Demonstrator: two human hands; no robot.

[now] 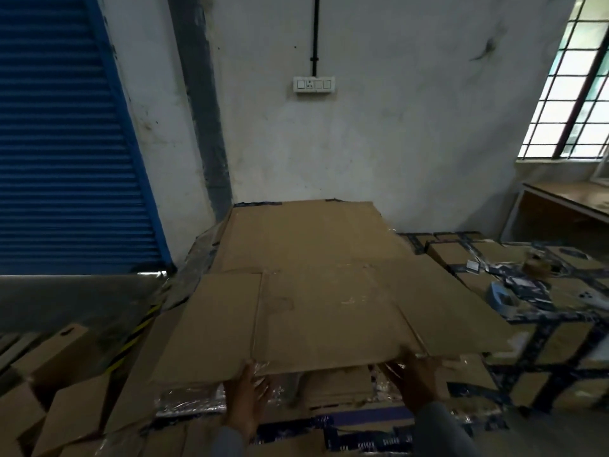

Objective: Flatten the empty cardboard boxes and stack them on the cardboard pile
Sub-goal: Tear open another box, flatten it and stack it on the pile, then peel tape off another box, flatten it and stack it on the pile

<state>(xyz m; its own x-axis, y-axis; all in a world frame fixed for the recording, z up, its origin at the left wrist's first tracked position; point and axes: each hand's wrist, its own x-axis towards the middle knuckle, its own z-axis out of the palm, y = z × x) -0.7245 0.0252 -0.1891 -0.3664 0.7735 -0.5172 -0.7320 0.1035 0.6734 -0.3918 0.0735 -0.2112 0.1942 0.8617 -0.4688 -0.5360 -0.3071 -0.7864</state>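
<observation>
Right in the middle of the view, a big flattened brown cardboard box (316, 311) lies flaps-out on top of the cardboard pile (306, 225), which is a stack of flat brown sheets running back to the white wall (395, 127). The near edge of the flattened box sits a bit above the sheets below it, so there's a dark gap under there.

Both hands are on that near edge. The left hand (245, 387) meets it near the left, the right hand (415, 377) further right, well apart from each other. The fingertips of both go under the cardboard, and it's blurry, so honestly I can't tell if the fingers are curled round the edge or just flat under it. Grey sleeve (441, 423) on the right arm.

Clear plastic wrap (188, 400) sticks out from under the pile at the near left. To the right are brown cartons strapped with dark blue tape (560, 344), with a roll of brown packing tape (535, 263) on top of them. Near left there's a bunch of smaller plain brown boxes (52, 367).

Far left is a blue roller shutter (66, 127). On the wall above the pile sits a white switchboard (314, 84), and far right a barred window (566, 87) over a wooden-topped table (566, 199).
</observation>
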